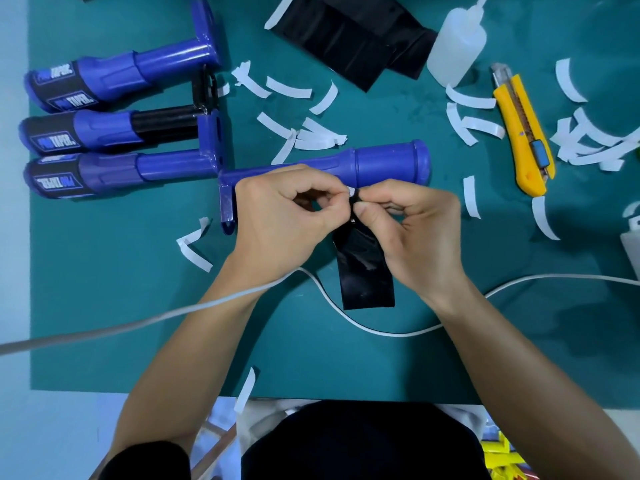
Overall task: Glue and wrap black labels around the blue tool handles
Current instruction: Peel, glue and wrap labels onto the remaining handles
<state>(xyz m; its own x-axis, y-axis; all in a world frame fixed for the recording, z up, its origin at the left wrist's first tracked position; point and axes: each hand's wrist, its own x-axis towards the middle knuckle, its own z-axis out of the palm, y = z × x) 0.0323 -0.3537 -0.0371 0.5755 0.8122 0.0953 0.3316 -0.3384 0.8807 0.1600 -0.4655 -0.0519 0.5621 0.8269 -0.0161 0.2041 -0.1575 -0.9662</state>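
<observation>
A black label point(367, 275) hangs from my two hands above the green mat. My left hand point(280, 216) pinches a small white backing tab at the label's top edge. My right hand point(408, 226) pinches the label's top just beside it. Right behind my hands a bare blue tool handle point(388, 164) lies crosswise on the mat. Three blue handles with black printed labels point(93, 129) lie side by side at the far left. A stack of black labels point(346, 36) lies at the top centre.
A translucent glue squeeze bottle point(457, 46) stands at the top right, next to a yellow utility knife point(523, 136). Several white backing strips point(311, 133) are scattered over the green mat point(104, 306). A white cable point(363, 327) runs across the mat under my forearms.
</observation>
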